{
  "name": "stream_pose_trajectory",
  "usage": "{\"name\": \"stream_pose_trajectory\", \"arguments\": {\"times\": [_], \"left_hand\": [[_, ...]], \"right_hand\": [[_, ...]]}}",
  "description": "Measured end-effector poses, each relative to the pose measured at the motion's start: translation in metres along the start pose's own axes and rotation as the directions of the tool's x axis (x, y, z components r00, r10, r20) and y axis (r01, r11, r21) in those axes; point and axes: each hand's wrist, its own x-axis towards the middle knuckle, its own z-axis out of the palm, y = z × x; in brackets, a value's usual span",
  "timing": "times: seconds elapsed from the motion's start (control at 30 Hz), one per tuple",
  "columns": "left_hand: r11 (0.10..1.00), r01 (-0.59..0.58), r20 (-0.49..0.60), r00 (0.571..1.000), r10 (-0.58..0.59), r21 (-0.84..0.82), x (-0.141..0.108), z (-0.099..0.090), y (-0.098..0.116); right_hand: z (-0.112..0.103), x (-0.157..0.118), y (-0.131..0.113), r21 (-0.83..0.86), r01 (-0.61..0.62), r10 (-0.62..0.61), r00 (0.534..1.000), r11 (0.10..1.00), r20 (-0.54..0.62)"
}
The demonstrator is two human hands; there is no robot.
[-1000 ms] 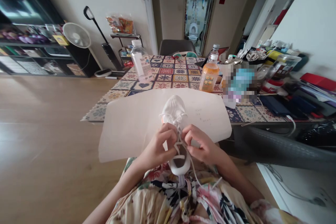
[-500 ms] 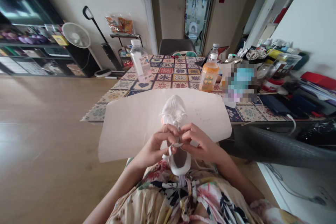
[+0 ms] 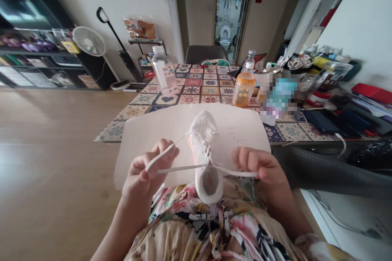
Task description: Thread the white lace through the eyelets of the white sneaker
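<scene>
A white sneaker (image 3: 209, 185) rests with its toe away from me, its heel end close to my lap and its front over a large white sheet (image 3: 147, 130). Out to the left, my left hand (image 3: 147, 167) is closed on a white shoelace (image 3: 180, 168), which runs taut from the top of the lacing. My right hand (image 3: 257, 167) grips the lace on the opposite side, stretched from the shoe to its fingertips. Another stretch of lace slants from near the toe down to my left hand. The shoe's opening faces up between my hands.
A patterned tablecloth (image 3: 196, 89) covers the table. On it stand a clear bottle (image 3: 163, 71) and an orange drink bottle (image 3: 244, 87). Phones, a cable and clutter crowd the right side. A dark chair (image 3: 330, 169) stands close at my right.
My hands were together over the shoe's lacing. They have moved apart, left and right, drawing the lace tight between them and the shoe. The shoe has stayed in about the same place.
</scene>
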Motion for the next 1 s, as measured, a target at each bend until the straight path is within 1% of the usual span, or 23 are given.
{"name": "stream_pose_trajectory", "arguments": {"times": [0.03,0.1,0.17,0.2,0.23,0.3,0.33,0.37,0.4,0.43,0.47,0.5,0.53,0.57,0.6,0.63,0.7,0.77,0.83,0.87,0.93,1.0], "left_hand": [[0.999,-0.029,0.0,1.0,0.029,-0.039,0.0,0.001,0.003],[0.989,-0.07,0.032,0.997,0.074,-0.132,-0.003,0.004,0.007],[0.979,-0.081,0.067,0.993,0.095,-0.186,-0.007,0.008,0.011],[0.984,-0.063,0.082,0.994,0.078,-0.168,-0.009,0.01,0.013],[0.993,-0.03,0.109,0.993,0.043,-0.116,-0.011,0.013,0.014],[0.995,0.064,0.206,0.975,-0.077,0.072,-0.014,0.019,0.015],[0.977,0.111,0.258,0.953,-0.156,0.184,-0.015,0.022,0.013],[0.949,0.151,0.296,0.926,-0.234,0.278,-0.015,0.025,0.01],[0.923,0.188,0.31,0.903,-0.296,0.335,-0.015,0.027,0.006],[0.904,0.231,0.3,0.888,-0.347,0.361,-0.015,0.03,0.001],[0.893,0.284,0.268,0.883,-0.386,0.351,-0.015,0.032,-0.004],[0.884,0.333,0.227,0.88,-0.416,0.329,-0.015,0.034,-0.008],[0.875,0.369,0.188,0.879,-0.438,0.314,-0.015,0.036,-0.013],[0.869,0.385,0.158,0.881,-0.447,0.311,-0.015,0.037,-0.015],[0.868,0.376,0.137,0.889,-0.436,0.323,-0.015,0.038,-0.017],[0.873,0.347,0.128,0.903,-0.41,0.344,-0.015,0.038,-0.018],[0.884,0.255,0.137,0.934,-0.33,0.391,-0.015,0.038,-0.017],[0.885,0.174,0.176,0.946,-0.272,0.433,-0.016,0.038,-0.016],[0.879,0.138,0.236,0.934,-0.269,0.457,-0.017,0.038,-0.015],[0.877,0.133,0.267,0.922,-0.28,0.462,-0.018,0.038,-0.015],[0.867,0.136,0.319,0.893,-0.317,0.48,-0.019,0.038,-0.015],[0.851,0.127,0.349,0.874,-0.339,0.509,-0.02,0.038,-0.015]], "right_hand": [[-0.001,-0.001,-0.003,0.031,0.052,-0.049,0.994,0.998,-0.099],[-0.001,-0.001,-0.009,0.059,0.145,-0.124,0.953,0.988,-0.277],[-0.001,0.0,-0.013,0.05,0.186,-0.153,0.911,0.981,-0.383],[0.0,0.0,-0.014,0.037,0.192,-0.16,0.894,0.981,-0.418],[0.002,0.0,-0.014,0.018,0.186,-0.159,0.883,0.982,-0.442],[0.009,-0.001,-0.011,-0.054,0.139,-0.147,0.851,0.989,-0.503],[0.013,-0.002,-0.009,-0.118,0.091,-0.14,0.833,0.989,-0.535],[0.019,-0.003,-0.006,-0.198,0.035,-0.139,0.827,0.98,-0.545],[0.024,-0.004,-0.004,-0.292,-0.014,-0.146,0.842,0.956,-0.519],[0.029,-0.004,-0.003,-0.392,-0.035,-0.158,0.88,0.919,-0.448],[0.034,-0.003,-0.002,-0.488,-0.015,-0.172,0.926,0.873,-0.335],[0.037,-0.002,-0.001,-0.565,0.037,-0.177,0.965,0.824,-0.196],[0.04,0.0,-0.001,-0.615,0.107,-0.182,0.981,0.781,-0.061],[0.042,0.002,-0.001,-0.645,0.165,-0.184,0.982,0.746,0.039],[0.044,0.005,-0.002,-0.665,0.2,-0.184,0.978,0.72,0.095],[0.045,0.006,-0.002,-0.679,0.211,-0.179,0.977,0.703,0.118],[0.046,0.008,-0.003,-0.689,0.203,-0.166,0.979,0.696,0.121],[0.047,0.007,-0.004,-0.679,0.184,-0.149,0.983,0.711,0.11],[0.048,0.005,-0.005,-0.655,0.154,-0.133,0.988,0.74,0.081],[0.049,0.004,-0.005,-0.636,0.125,-0.126,0.991,0.761,0.044],[0.05,0.001,-0.005,-0.588,0.054,-0.122,0.99,0.807,-0.076],[0.05,0.0,-0.005,-0.553,-0.012,-0.124,0.97,0.833,-0.208]]}}
